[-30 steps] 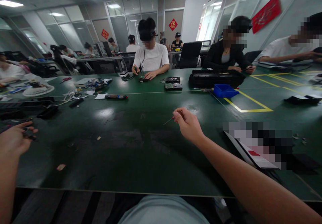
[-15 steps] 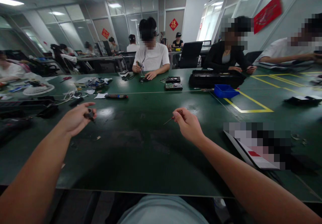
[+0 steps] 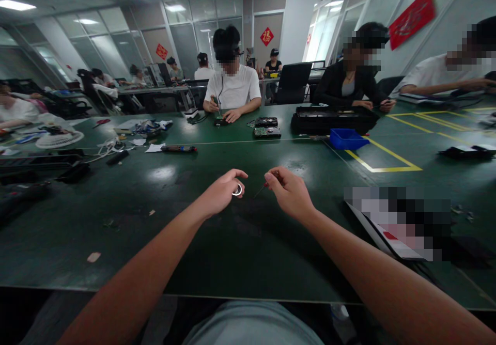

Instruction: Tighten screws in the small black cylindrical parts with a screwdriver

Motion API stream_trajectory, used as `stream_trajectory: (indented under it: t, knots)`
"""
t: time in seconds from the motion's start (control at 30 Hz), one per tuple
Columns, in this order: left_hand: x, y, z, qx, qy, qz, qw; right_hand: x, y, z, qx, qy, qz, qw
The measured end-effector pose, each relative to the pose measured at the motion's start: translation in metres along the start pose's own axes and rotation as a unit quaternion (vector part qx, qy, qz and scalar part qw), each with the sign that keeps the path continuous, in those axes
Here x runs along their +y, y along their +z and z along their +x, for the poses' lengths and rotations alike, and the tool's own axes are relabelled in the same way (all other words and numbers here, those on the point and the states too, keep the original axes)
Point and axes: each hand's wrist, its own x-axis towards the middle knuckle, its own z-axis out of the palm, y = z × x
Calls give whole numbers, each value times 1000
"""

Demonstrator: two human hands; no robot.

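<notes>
Over the green table, my left hand (image 3: 222, 194) has its index finger stretched forward while the other fingers curl round a small dark ring-shaped object with a bright silver rim (image 3: 237, 190). A short gap to the right, my right hand (image 3: 290, 190) is closed in a pinch on a thin screwdriver (image 3: 260, 190). Its narrow shaft points down and left toward the tabletop, and a bit of red shows by the fingertips. Most of the handle is hidden inside the hand. The two hands do not touch.
A multi-tool-like dark pen-shaped item (image 3: 179, 149) lies ahead on the left. Hard drives (image 3: 267, 132), a blue bin (image 3: 349, 139) and a long black casing (image 3: 334, 121) stand further off. A tilted pixelated device (image 3: 391, 226) lies at right. A co-worker (image 3: 232, 89) sits opposite.
My left hand has moved right, from the left side of the table to beside my right hand, carrying the ring-shaped object. My right hand has stayed nearly still with the screwdriver.
</notes>
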Motion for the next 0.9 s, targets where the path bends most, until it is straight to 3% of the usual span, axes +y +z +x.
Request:
stream_trajectory:
  t: [0.17, 0.3, 0.53, 0.67, 0.9]
  knots:
    - [-28, 27, 10, -28, 16, 83, 996, -2, 0, 0, -1, 0, -25, 1000]
    - [-50, 34, 13, 14, 83, 168, 982, -2, 1, -1, -6, -5, -32, 999]
    - [-61, 14, 21, 46, 163, 186, 968, 4, 3, -2, 32, -5, 48, 998]
    - [-70, 5, 25, 69, 154, 161, 972, 5, 4, -4, 39, -9, 96, 995]
    - [-74, 4, 27, 101, 138, 121, 978, 2, 4, -5, 17, -20, 82, 996]
